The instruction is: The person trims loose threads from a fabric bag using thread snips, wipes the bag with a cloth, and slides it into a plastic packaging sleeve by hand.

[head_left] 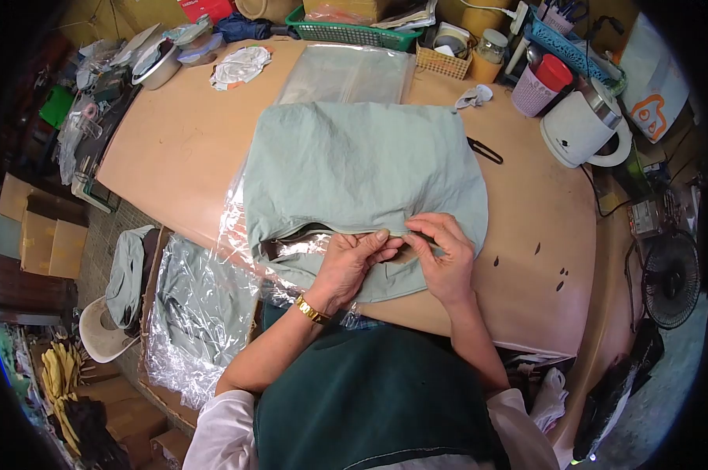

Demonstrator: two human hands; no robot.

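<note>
A pale green cloth piece (362, 164) lies spread on the tan tabletop, with an opening along its near side. At that opening's edge my left hand (350, 262) pinches the fabric, a gold watch on its wrist. Just to the right, my right hand (444, 254) has thumb and fingers closed on the same edge, close to the left fingertips. Whatever small part lies between the fingertips is too small to make out. Clear plastic (232, 215) shows under the cloth's left side.
Black scissors handles (485, 150) stick out right of the cloth. Clear plastic sheets (346, 74) lie behind it. A white kettle (581, 125), a pink basket (530, 94) and a green tray (354, 33) stand at the back. A box with plastic-wrapped cloth (197, 305) sits lower left.
</note>
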